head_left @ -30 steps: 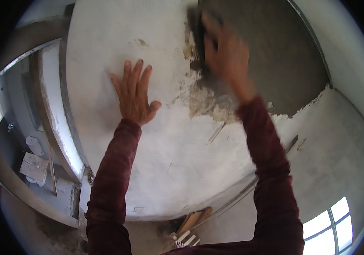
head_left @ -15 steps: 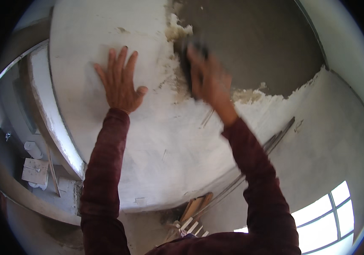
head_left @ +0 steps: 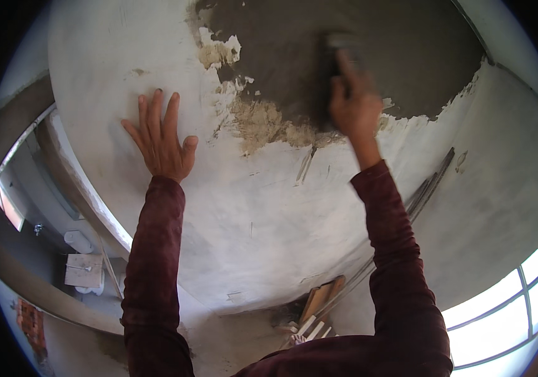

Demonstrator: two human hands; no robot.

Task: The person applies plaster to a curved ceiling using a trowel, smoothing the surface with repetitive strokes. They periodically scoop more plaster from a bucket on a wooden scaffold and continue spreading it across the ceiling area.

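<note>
My left hand [head_left: 161, 146] lies flat on the whitish wall [head_left: 250, 213], fingers spread, left of a dark grey wet plaster patch [head_left: 419, 56]. Over that patch, my right hand [head_left: 358, 110] grips a dark plastering trowel [head_left: 343, 43], which is blurred by motion and partly hidden by the fingers. The trowel's long side runs roughly up and down against the plaster. Crumbly tan, ragged material [head_left: 259, 122] borders the patch along its left and lower edge, between my two hands.
Long thin bars [head_left: 429, 182] lean at the right, beyond my right forearm. Wooden pieces [head_left: 322, 300] stand low near the floor. A bright window [head_left: 495, 320] is at lower right. Through an opening at left are a toilet [head_left: 88, 286] and a board [head_left: 83, 270].
My right hand has swept the trowel rightward, from the patch's left edge onto the dark plaster. The view has shifted, and my left hand still rests flat on the wall.
</note>
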